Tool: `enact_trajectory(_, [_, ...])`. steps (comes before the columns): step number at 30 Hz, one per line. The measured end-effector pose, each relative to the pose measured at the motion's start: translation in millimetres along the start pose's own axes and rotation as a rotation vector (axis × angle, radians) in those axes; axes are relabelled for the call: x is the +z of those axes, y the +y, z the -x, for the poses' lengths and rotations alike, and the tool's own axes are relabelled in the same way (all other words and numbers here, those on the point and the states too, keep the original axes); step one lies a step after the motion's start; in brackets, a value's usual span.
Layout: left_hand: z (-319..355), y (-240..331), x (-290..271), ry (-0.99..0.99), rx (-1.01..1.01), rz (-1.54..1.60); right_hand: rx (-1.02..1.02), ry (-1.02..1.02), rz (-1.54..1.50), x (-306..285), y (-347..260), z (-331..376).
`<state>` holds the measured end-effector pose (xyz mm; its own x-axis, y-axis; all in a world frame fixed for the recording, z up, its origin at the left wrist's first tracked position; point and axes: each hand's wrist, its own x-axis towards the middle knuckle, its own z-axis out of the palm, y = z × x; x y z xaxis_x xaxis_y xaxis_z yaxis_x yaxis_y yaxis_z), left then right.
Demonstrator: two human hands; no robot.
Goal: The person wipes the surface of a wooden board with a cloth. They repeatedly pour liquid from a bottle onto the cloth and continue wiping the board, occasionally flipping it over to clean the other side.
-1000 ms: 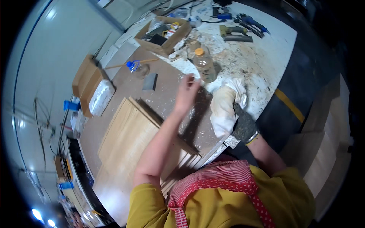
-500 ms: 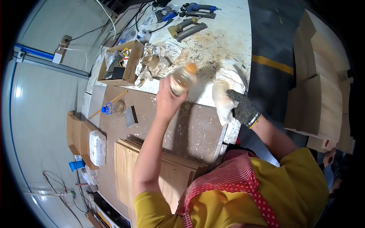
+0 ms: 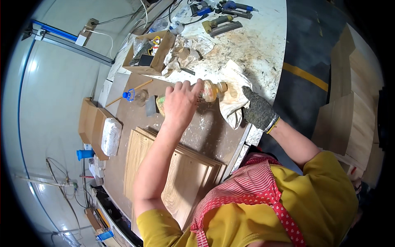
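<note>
My bare left hand [image 3: 181,101] is wrapped round a clear plastic bottle [image 3: 210,91] with a yellowish tint, tipped onto its side. The bottle's neck points right and meets the white cloth [image 3: 231,96], which has a brownish stain near it. A dark grey knitted glove covers my right hand [image 3: 258,110], which grips the cloth from its right side; the fingers partly hide in the folds. The cloth hangs over the edge between the white worktop and the brown board.
Stacked wooden panels [image 3: 173,177] lie near me on the brown board [image 3: 205,131]. Further left stand a blue-capped bottle [image 3: 135,96] and a grey block [image 3: 151,106]. A cardboard box [image 3: 150,53] of odds and ends sits beyond, with nail guns [image 3: 222,25] at the far end.
The bottle has gone from raised and upright-leaning to lying sideways with its mouth against the cloth. My right hand has spread the cloth out. The whole view has shifted slightly.
</note>
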<state>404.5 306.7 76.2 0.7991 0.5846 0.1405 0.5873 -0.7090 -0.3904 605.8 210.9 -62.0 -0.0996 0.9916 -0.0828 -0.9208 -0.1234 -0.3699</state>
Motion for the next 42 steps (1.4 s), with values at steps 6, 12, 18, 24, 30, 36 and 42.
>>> enact_trajectory(6, [13,6,-5,-0.019,0.098,-0.111,-0.074,0.09,-0.093,0,-6,7])
enact_trajectory(12, [5,7,-4,-0.127,0.099,-0.071,-0.052,0.03,-0.045,-18,-10,11])
enact_trajectory(18, [-1,0,64,-0.14,-0.202,0.431,-0.034,0.251,-0.139,-10,-18,14])
enact_trajectory(24, [-70,5,136,0.375,-0.658,1.363,-0.023,-0.095,-0.175,-69,-52,26])
enact_trajectory(30, [-80,28,161,0.515,-0.8,1.486,0.053,0.238,0.217,-70,-63,55])
enact_trajectory(36, [27,-7,153,0.381,-0.578,1.256,0.312,0.245,0.125,-48,-37,44])
enact_trajectory(42, [358,-133,5,0.141,-0.991,0.778,0.688,-0.345,0.011,61,22,21])
